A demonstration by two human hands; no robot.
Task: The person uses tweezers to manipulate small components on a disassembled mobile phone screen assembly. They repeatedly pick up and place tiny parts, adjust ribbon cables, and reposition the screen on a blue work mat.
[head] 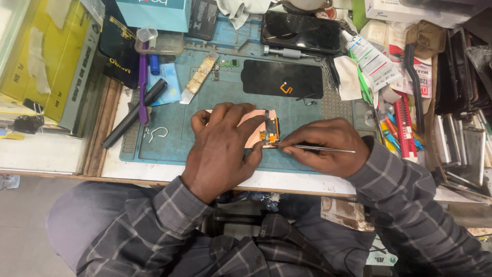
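My left hand (pixel 223 146) lies flat on a copper-backed phone screen panel (pixel 254 117) on the blue work mat (pixel 169 146), pinning it down. My right hand (pixel 328 146) pinches thin metal tweezers (pixel 320 149). Their tip touches the panel's right edge, beside an orange flex connector (pixel 270 131). Most of the panel is hidden under my left hand.
A black phone screen (pixel 282 78) lies farther back on the mat, with a black phone (pixel 301 32) behind it. A purple tool (pixel 143 82) and a black pen-like tool (pixel 134 113) lie at the left. Boxes stand at the left; a glue tube (pixel 370 57) and red-handled tools (pixel 405 125) crowd the right.
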